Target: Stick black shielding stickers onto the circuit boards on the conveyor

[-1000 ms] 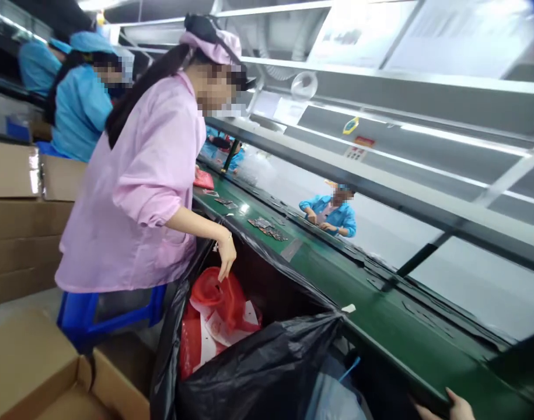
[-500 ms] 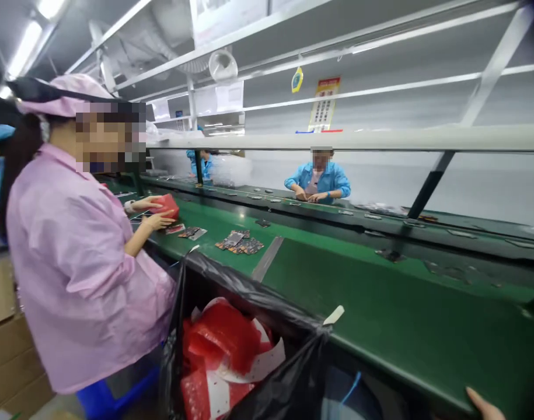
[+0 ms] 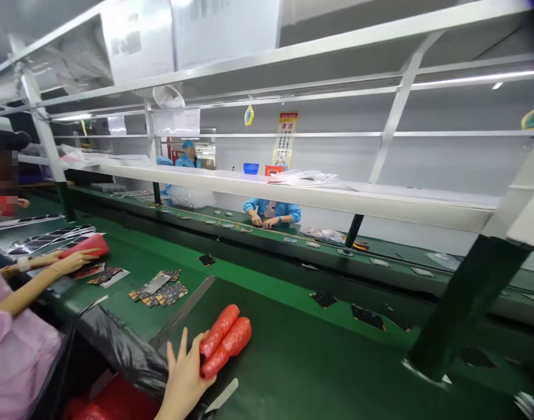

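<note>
My left hand (image 3: 184,373) rests at the near edge of the green conveyor belt (image 3: 302,356). Its thumb and fingers are closed on the end of a pair of red bubble-wrap rolls (image 3: 225,339), and the index finger points up. The rolls lie on the belt, slanting away to the right. My right hand is out of the picture.
A black rubbish bag (image 3: 118,350) with red scraps (image 3: 104,402) hangs below the belt edge. A pile of dark cards (image 3: 159,289) lies on the belt. At left a co-worker in pink handles a red pouch (image 3: 85,245). A white shelf (image 3: 293,195) and black post (image 3: 459,303) stand beyond; a worker in blue (image 3: 271,211) sits opposite.
The view has swung right and up from the bag onto the belt. The red rolls and my left hand on them have come into view. The co-worker's hands moved from the bag to the belt.
</note>
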{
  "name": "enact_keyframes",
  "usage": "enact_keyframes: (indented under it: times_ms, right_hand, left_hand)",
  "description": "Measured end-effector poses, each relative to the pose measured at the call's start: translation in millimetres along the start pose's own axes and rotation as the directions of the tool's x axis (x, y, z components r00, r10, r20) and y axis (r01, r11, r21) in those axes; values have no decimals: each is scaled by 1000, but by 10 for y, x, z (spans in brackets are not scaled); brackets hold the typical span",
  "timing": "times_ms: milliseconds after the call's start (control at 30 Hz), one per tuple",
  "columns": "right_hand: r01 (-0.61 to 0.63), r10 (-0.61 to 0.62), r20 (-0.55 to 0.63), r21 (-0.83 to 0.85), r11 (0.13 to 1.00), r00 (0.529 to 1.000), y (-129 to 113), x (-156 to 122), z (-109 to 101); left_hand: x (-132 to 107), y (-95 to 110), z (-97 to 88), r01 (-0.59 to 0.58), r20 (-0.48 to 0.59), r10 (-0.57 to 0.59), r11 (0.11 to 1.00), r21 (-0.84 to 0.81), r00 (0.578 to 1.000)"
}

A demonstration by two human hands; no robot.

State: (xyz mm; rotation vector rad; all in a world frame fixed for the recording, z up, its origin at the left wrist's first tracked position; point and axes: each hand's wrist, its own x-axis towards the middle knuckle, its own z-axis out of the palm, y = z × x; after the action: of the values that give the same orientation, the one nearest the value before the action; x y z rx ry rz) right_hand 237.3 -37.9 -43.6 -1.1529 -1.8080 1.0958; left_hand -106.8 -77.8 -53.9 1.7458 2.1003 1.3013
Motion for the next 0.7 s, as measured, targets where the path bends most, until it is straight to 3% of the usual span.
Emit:
enact_keyframes:
  times_ms: [133, 267, 400, 467, 567, 700]
  right_hand:
    - [91, -88, 81, -28, 995, 993, -144, -159, 147]
    - [275, -266, 72, -214, 937, 961, -444, 51, 241]
    - [216, -249, -45, -367, 905, 968, -482, 333, 164]
    - [171, -231, -94, -423, 890, 968, -389, 344, 98]
    - [161, -240, -106, -482, 861, 965, -257, 278, 48]
    - [260, -308, -10, -515, 817, 951, -228, 307, 80]
  left_hand:
    - [-42, 323, 47, 98, 110, -100, 995, 25, 989]
    - [-127, 813, 352, 216, 268, -196, 975, -48, 943]
    - [-310, 1220, 793, 305, 362, -267, 951, -49, 893]
    - [-418, 1336, 891, 324, 366, -301, 946, -2, 880]
    - [-413, 1379, 755, 279, 411, -262, 960, 20, 873]
    - [100, 1320, 374, 268, 439, -252, 963, 27, 862]
